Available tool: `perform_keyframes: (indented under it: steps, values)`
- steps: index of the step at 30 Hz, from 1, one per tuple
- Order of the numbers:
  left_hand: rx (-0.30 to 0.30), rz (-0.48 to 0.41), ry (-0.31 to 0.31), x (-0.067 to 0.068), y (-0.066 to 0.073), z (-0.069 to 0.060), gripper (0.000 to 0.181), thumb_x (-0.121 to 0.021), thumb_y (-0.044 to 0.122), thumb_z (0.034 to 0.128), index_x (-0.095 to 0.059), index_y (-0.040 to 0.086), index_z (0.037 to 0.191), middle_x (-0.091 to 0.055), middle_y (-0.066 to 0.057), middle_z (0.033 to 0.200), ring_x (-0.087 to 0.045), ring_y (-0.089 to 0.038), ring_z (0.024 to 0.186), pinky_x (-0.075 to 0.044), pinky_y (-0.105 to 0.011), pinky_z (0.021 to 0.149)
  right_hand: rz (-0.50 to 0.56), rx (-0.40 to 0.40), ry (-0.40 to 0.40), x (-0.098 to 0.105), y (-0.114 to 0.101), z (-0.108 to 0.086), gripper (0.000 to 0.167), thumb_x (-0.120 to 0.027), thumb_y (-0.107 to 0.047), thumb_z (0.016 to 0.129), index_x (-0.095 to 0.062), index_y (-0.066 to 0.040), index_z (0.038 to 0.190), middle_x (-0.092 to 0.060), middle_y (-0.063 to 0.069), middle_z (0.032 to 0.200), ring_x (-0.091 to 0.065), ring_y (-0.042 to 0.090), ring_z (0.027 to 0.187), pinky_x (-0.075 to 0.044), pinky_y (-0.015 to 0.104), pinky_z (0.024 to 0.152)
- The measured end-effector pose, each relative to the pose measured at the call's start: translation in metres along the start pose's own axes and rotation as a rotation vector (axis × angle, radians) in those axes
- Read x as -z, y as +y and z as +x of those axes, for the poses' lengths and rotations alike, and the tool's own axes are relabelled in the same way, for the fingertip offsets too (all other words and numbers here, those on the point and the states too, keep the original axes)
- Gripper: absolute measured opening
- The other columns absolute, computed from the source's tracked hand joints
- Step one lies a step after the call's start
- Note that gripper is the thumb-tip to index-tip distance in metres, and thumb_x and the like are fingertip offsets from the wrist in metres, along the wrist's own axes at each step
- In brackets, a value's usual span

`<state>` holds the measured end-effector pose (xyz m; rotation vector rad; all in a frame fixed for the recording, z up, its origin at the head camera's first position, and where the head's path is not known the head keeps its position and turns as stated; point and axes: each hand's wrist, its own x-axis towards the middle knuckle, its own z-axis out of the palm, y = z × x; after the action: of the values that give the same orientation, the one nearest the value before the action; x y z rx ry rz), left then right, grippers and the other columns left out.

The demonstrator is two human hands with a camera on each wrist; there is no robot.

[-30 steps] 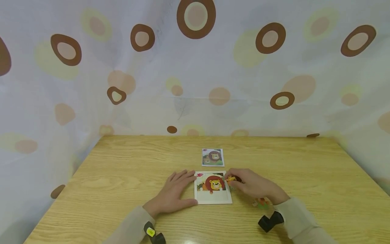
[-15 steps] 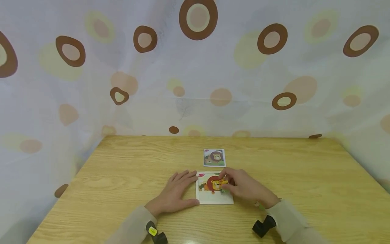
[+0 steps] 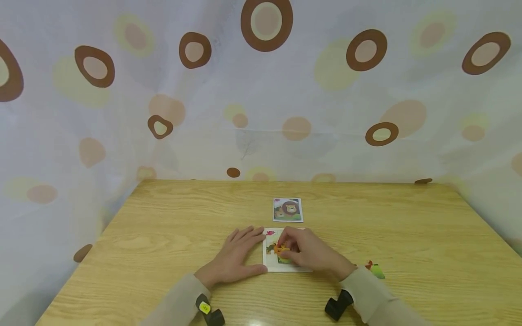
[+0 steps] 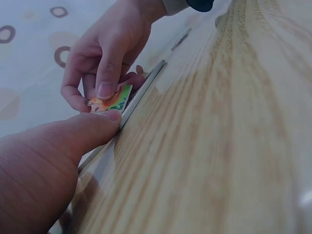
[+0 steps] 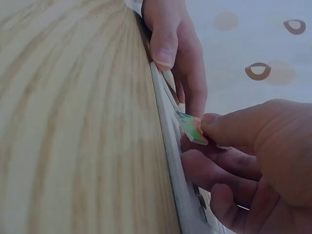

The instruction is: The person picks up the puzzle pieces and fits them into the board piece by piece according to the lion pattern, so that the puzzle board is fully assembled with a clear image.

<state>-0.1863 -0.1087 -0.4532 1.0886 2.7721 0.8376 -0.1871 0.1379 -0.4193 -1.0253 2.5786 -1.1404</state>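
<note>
My right hand [image 3: 311, 251] pinches a jigsaw puzzle piece [image 3: 284, 256], orange and green, between thumb and fingers. In the right wrist view the piece [image 5: 192, 127] is tilted just over the white puzzle tray [image 5: 168, 131]. My left hand [image 3: 234, 258] lies with straight fingers along the tray's left edge, its thumb at the near left corner. Joined pieces fill the upper part of the puzzle tray [image 3: 271, 267], with a pink flower at top left. My right hand hides most of the lion picture in the head view.
A picture card [image 3: 287, 210] showing a lion lies behind the tray. Loose puzzle pieces [image 3: 376, 270] lie on the wooden table [image 3: 171, 231] to the right, partly behind my right wrist. A patterned curtain [image 3: 261, 90] stands along the table's back and sides.
My right hand has carried the puzzle piece leftward from the tray's right edge to over its left-middle part, uncovering loose pieces at the right. My left hand stays at the tray's edge.
</note>
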Motion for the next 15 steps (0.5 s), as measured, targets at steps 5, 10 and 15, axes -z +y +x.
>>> perform_keyframes:
  steps: [5, 10, 15]
  values:
    - [0.001, -0.012, -0.007, 0.001, 0.002, 0.000, 0.074, -0.063, 0.051, 0.0871, -0.041, 0.013, 0.146, -0.030, -0.003, 0.157, -0.020, -0.030, 0.147, -0.008, -0.059, 0.117, 0.003, 0.010, 0.019, -0.007, -0.002, 0.002, 0.012, -0.070, -0.012, 0.088, -0.060, -0.009, 0.094, -0.055, -0.006, 0.069, -0.043, -0.002, 0.056, -0.040, 0.016, 0.052]
    - [0.006, -0.009, -0.010, 0.001, 0.003, 0.000, 0.074, -0.062, 0.051, 0.0872, -0.040, 0.012, 0.147, -0.030, -0.003, 0.158, -0.021, -0.030, 0.147, -0.009, -0.058, 0.117, -0.026, 0.002, 0.039, -0.012, -0.002, 0.004, 0.014, -0.072, -0.012, 0.086, -0.060, -0.011, 0.092, -0.053, -0.008, 0.071, -0.044, -0.001, 0.058, -0.040, 0.017, 0.053]
    - [-0.008, -0.015, -0.004, 0.001, 0.002, 0.000, 0.073, -0.062, 0.050, 0.0881, -0.041, 0.011, 0.146, -0.031, -0.006, 0.157, -0.022, -0.033, 0.146, -0.010, -0.061, 0.116, -0.059, 0.020, 0.064, -0.014, -0.002, 0.007, 0.015, -0.075, -0.013, 0.084, -0.061, -0.012, 0.090, -0.052, -0.004, 0.073, -0.043, 0.002, 0.060, -0.040, 0.017, 0.054]
